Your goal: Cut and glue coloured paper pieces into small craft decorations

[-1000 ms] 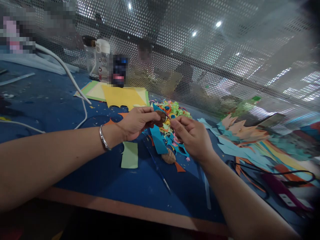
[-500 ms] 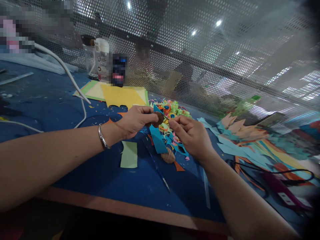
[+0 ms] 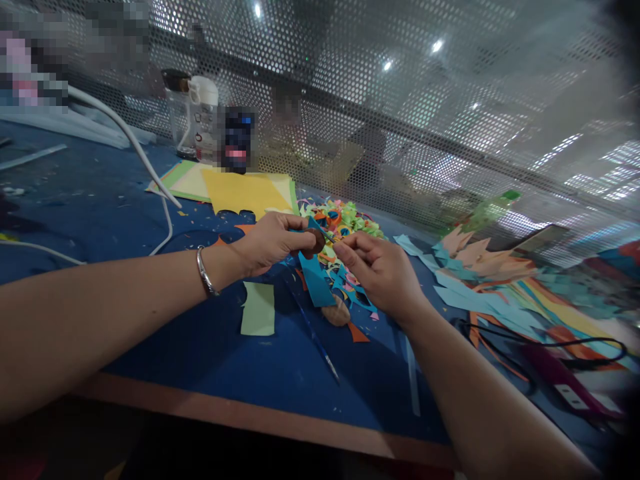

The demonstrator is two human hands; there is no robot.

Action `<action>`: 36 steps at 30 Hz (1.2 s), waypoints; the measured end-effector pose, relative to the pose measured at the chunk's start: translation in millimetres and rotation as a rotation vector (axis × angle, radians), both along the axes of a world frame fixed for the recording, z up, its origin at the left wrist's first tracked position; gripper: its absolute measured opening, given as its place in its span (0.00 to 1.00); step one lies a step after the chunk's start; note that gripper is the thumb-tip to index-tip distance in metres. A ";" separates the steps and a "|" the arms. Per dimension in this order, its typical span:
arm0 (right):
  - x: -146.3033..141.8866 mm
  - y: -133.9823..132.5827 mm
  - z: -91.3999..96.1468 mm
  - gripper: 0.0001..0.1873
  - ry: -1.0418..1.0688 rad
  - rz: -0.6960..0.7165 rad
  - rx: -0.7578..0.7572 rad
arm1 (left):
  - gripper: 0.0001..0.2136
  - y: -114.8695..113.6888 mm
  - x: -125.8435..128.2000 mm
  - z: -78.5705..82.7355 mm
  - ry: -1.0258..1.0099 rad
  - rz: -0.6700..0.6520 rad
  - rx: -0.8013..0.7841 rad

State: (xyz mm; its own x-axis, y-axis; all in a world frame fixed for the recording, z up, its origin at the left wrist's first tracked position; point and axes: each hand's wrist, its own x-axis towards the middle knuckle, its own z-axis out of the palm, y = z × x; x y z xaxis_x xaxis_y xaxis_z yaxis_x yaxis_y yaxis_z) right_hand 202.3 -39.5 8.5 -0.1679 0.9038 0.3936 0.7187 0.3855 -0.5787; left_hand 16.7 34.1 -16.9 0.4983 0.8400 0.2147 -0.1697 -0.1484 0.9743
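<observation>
My left hand (image 3: pixel 273 241) is closed in a pinch on a small brown round paper piece (image 3: pixel 316 240), held above the blue table (image 3: pixel 210 347). My right hand (image 3: pixel 380 273) is closed too, its fingertips pinched near the same piece on something thin I cannot make out. A blue paper strip (image 3: pixel 315 277) hangs below the two hands. Another brown oval piece (image 3: pixel 336 313) lies on the table under my right hand. A thin blue pen-like stick (image 3: pixel 315 340) lies in front of it.
A heap of coloured paper scraps (image 3: pixel 345 223) lies behind the hands. Yellow and green sheets (image 3: pixel 240 190) lie farther back by a white bottle (image 3: pixel 205 120). A light green scrap (image 3: pixel 259 310) lies near my left wrist. Cut paper (image 3: pixel 500 280) and a black cable (image 3: pixel 550 345) are at right. A perforated screen (image 3: pixel 400 120) closes the back.
Both hands have shifted slightly left and down, staying pinched together on the brown piece. Nothing else has moved.
</observation>
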 end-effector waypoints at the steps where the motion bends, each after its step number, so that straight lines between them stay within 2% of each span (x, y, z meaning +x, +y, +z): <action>1: 0.0 0.1 -0.3 0.18 -0.005 -0.001 -0.004 | 0.03 0.3 0.0 -0.4 0.005 0.000 0.015; 14: 2.0 1.4 -3.4 0.19 -0.019 -0.004 -0.024 | 0.04 0.9 -2.4 1.1 0.112 0.021 0.138; 21: 3.8 4.1 -5.9 0.17 -0.037 0.014 -0.038 | 0.05 1.6 -5.2 1.3 0.237 0.066 0.293; 31: 5.4 4.0 -6.2 0.17 -0.060 0.031 -0.043 | 0.04 1.9 -6.3 2.6 0.254 0.012 0.297; 36: 6.2 4.4 -5.0 0.17 -0.088 0.025 -0.021 | 0.02 0.6 -6.0 3.0 0.266 0.016 0.241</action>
